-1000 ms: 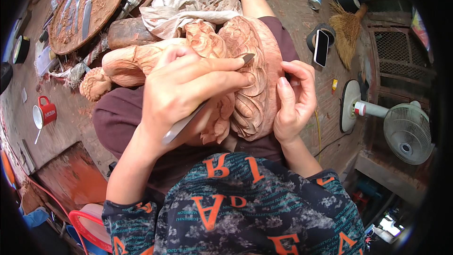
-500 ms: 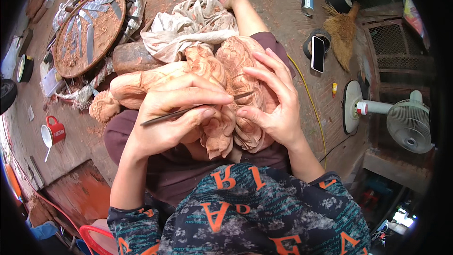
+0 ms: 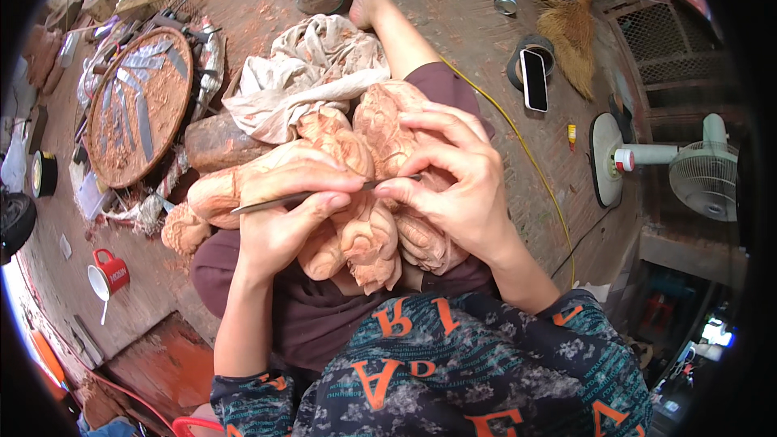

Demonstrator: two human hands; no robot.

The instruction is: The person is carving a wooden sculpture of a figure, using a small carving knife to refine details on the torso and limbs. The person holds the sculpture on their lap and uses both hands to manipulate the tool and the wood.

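A carved figure of pale reddish wood (image 3: 368, 244) lies across my lap, with deep folds and curls cut into it. My left hand (image 3: 295, 186) is closed around a thin dark carving knife (image 3: 271, 203), its handle end pointing left. My right hand (image 3: 457, 174) comes in from the right, its thumb and forefinger pinching the knife near the tip. Its other fingers curl over the carving's upper right part (image 3: 387, 109). Both hands cover much of the wood's middle, so the exact contact of the tip is hidden.
At left, a round woven tray (image 3: 166, 133) holds several blades and wood chips. A wooden log (image 3: 222, 143) and crumpled cloth (image 3: 312, 73) lie beyond my lap. A red mug (image 3: 112, 273) is at left; a phone (image 3: 534, 81), broom (image 3: 571, 36) and fan (image 3: 704, 178) are at right.
My right thumb and forefinger have closed in on the knife tip; before, that hand was spread over the carving. The view has shifted, so the surroundings sit differently.
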